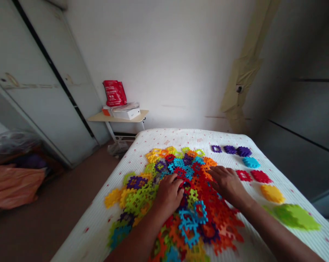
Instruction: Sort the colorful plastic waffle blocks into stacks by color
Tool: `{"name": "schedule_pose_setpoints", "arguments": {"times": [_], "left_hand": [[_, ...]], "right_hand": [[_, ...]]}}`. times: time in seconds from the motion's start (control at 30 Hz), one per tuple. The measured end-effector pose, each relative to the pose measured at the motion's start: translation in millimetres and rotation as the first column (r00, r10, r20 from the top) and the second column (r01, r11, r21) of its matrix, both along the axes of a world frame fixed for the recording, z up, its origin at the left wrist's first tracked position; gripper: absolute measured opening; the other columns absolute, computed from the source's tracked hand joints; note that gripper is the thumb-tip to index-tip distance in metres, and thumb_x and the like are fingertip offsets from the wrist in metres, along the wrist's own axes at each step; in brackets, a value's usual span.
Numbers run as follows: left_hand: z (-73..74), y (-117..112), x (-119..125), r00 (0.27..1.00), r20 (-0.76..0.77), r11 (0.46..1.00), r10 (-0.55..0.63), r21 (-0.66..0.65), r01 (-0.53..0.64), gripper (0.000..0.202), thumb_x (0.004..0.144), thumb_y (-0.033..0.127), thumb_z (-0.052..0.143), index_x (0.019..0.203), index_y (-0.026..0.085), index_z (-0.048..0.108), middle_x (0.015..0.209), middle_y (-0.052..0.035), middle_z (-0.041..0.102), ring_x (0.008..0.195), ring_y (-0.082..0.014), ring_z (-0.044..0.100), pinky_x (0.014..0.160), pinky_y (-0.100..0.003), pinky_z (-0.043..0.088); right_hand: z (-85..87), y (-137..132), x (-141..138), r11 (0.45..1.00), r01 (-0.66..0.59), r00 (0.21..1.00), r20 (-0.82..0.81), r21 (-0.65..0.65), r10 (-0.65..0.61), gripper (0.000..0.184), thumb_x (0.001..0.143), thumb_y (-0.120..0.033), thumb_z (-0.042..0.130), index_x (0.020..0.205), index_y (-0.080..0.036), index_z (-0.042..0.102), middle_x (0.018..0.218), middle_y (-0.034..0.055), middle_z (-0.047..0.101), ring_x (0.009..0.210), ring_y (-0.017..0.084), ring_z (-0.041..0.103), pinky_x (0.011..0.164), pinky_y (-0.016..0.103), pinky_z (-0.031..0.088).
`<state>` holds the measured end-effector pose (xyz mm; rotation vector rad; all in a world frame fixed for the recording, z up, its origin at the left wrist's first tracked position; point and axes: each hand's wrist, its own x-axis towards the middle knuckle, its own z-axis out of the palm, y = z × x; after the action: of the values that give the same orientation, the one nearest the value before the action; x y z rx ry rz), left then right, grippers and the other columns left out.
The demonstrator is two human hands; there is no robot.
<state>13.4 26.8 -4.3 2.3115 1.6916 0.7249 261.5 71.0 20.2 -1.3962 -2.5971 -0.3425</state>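
A wide heap of toothed plastic building pieces [138, 198] in orange, red, blue, purple, yellow and green covers the middle of the bed. My left hand [168, 193] is over the centre of the heap, its fingers curled around a small red toothed piece [181, 184]. To the right, my right hand [226, 181] reaches onto the heap's edge with fingers stretched out, touching or just above the orange pieces [208, 165]. Blue square-holed pieces [190, 227] lie loose in front of my hands.
Along the bed's right side lie sorted groups: purple pieces [244, 151], blue pieces [251, 162], red pieces [261, 176], yellow pieces [272, 193] and a green stack [296, 216]. A small table [97, 116] with a red bag [114, 93] stands by the wall.
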Motion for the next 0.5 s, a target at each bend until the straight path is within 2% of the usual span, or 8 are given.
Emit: {"name": "schedule_pose_setpoints", "arguments": {"times": [0.1, 0.23, 0.37, 0.5], "left_hand": [[4.7, 2, -3, 0.999, 0.038, 0.999, 0.036, 0.024, -0.037, 0.028, 0.078, 0.02, 0.056, 0.104, 0.022, 0.064, 0.122, -0.0094, 0.056, 0.113, -0.024, 0.051, 0.1, -0.042, 0.04], [26.2, 10, -18, 0.99, 0.09, 0.99, 0.107, 0.083, -0.115, 0.028, 0.078, 0.013, 0.052, 0.103, 0.018, 0.064, 0.111, -0.0086, 0.061, 0.108, -0.0198, 0.054, 0.099, -0.035, 0.041], [48.1, 25, -49, 0.978, 0.016, 0.978, 0.209, 0.016, -0.209, 0.026, 0.079, 0.012, 0.05, 0.098, 0.017, 0.067, 0.102, -0.007, 0.067, 0.1, -0.0179, 0.058, 0.094, -0.031, 0.043], [51.7, 44, -73, 0.962, -0.07, 0.962, 0.263, -0.053, -0.267, 0.025, 0.079, 0.014, 0.05, 0.095, 0.018, 0.069, 0.101, -0.0055, 0.069, 0.098, -0.0171, 0.061, 0.09, -0.028, 0.044]], "right_hand": [[-23.5, -13, 13, 0.998, -0.04, 0.998, -0.046, 0.041, 0.041, 0.023, 0.089, -0.024, 0.046, 0.105, -0.019, 0.063, 0.113, 0.0104, 0.064, 0.099, 0.024, 0.057, 0.078, 0.037, 0.041], [-43.9, -15, 25, 0.994, -0.07, 0.992, -0.099, 0.079, 0.078, 0.025, 0.092, -0.024, 0.042, 0.106, -0.018, 0.062, 0.107, 0.0098, 0.067, 0.092, 0.022, 0.061, 0.075, 0.034, 0.042], [-46.4, -16, 23, 0.992, -0.076, 0.991, -0.103, 0.099, 0.086, 0.025, 0.093, -0.023, 0.041, 0.102, -0.017, 0.063, 0.101, 0.0104, 0.068, 0.086, 0.021, 0.062, 0.071, 0.032, 0.043], [-45.0, -18, 19, 0.992, -0.074, 0.991, -0.102, 0.102, 0.085, 0.024, 0.093, -0.024, 0.041, 0.1, -0.016, 0.062, 0.099, 0.0107, 0.068, 0.086, 0.021, 0.061, 0.07, 0.032, 0.042]]}}
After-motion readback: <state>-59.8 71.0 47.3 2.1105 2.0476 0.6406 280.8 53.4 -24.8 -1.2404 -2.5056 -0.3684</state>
